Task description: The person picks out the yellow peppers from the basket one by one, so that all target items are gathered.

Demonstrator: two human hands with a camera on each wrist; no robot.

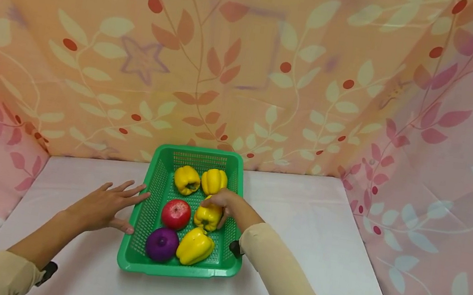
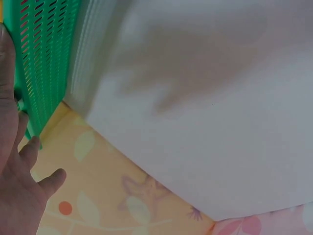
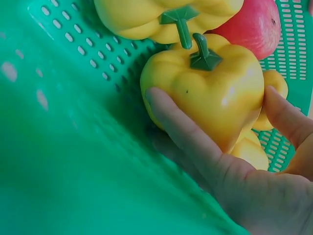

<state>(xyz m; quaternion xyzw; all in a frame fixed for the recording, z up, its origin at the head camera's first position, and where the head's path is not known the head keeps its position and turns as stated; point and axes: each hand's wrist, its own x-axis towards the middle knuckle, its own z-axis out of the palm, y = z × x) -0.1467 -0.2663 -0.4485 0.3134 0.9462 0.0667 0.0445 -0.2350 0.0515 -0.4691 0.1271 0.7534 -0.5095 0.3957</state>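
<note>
Right hand gripping yellow pepper in green basket

Right hand [image 1: 228,204] is reaching over the right rim of the green basket [image 1: 178,273] – thumb and fingers are closing around the sides of the middle yellow pepper [image 1: 206,219], which is sitting toward the basket's right edge, stem pointing to the near edge. Left hand [image 1: 105,206] is holding nothing, fingers spreading out at the left rim; can't tell if they are touching it.

Red fruit [image 1: 176,214] is lying just left of the gripped pepper. Purple vegetable [image 1: 161,245] is filling the near-left corner, near yellow pepper [image 1: 195,247] resting beside it. Far-left yellow pepper [image 1: 187,179] and far-right yellow pepper [image 1: 214,181] are lying toward the far edge. Basket is standing at the white worktop's [image 1: 299,217] far edge – floral cloth [image 1: 241,113] is hanging behind.
</note>
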